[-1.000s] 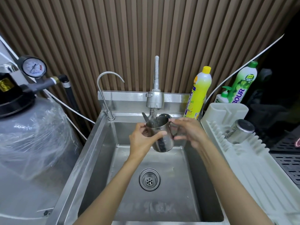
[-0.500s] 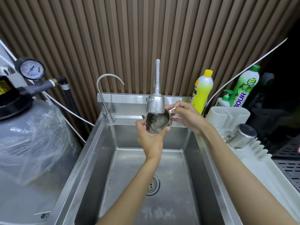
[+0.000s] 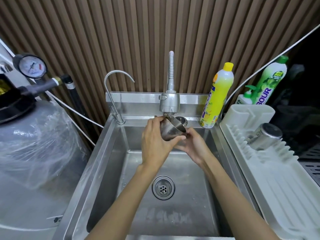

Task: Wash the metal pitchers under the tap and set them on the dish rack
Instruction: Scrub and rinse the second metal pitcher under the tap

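Note:
A small metal pitcher (image 3: 170,131) is held tilted just under the spray head of the tap (image 3: 169,102), above the steel sink (image 3: 110,153). My left hand (image 3: 155,144) grips its left side and rim. My right hand (image 3: 192,144) cups it from below on the right, fingers curled on its lower edge. Another metal pitcher (image 3: 265,136) lies upside down on the white dish rack (image 3: 270,172) to the right. I cannot tell whether water is running.
A thin gooseneck tap (image 3: 112,87) stands at the sink's back left. A yellow detergent bottle (image 3: 217,96) and a green one (image 3: 270,80) stand behind the rack. A plastic-wrapped tank (image 3: 34,144) with a pressure gauge (image 3: 31,66) fills the left. The drain (image 3: 163,187) lies below my arms.
The pitcher has tipped over under the spray head. My right hand came down from the tap area to hold the pitcher's lower right side.

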Demonstrator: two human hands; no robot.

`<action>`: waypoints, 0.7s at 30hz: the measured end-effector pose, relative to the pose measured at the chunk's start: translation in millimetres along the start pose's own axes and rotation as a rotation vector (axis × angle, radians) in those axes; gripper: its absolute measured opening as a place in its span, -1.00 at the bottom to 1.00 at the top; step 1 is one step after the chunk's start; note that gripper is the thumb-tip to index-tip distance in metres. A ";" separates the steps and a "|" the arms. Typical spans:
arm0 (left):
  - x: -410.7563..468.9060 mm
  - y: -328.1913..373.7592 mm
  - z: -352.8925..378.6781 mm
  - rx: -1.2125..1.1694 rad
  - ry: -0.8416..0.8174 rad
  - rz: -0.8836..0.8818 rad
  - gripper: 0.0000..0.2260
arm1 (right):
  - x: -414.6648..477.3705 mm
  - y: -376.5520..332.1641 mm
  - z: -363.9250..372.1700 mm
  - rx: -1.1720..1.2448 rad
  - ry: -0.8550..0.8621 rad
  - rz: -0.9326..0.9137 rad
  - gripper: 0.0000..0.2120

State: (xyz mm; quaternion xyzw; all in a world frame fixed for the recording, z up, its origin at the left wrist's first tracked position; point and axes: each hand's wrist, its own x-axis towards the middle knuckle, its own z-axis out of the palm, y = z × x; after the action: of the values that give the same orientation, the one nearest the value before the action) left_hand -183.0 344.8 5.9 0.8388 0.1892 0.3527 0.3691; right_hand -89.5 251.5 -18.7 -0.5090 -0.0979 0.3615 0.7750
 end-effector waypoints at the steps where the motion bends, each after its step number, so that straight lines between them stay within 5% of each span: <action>1: -1.4 -0.2 0.2 -0.004 -0.006 -0.047 -0.34 | -2.8 -3.8 -2.1 -0.099 0.035 0.004 -0.81; 7: -15.1 -4.2 15.7 -0.205 -0.112 -0.427 -0.48 | -23.2 -50.6 0.4 -0.703 0.235 0.011 -0.83; 12: -25.6 -2.1 36.2 -0.396 -0.119 -0.529 -0.56 | -13.3 -85.9 12.2 -1.340 0.222 -0.080 -0.76; 21: -5.7 -8.0 42.2 -0.431 0.137 -0.369 -0.41 | 9.6 -71.3 12.2 -0.926 0.090 -0.389 -0.76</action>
State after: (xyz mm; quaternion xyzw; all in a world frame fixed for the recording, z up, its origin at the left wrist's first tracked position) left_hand -156.4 326.3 -22.9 0.6666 0.2838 0.3677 0.5830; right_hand -56.0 250.8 46.2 -0.7869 -0.3074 0.1065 0.5243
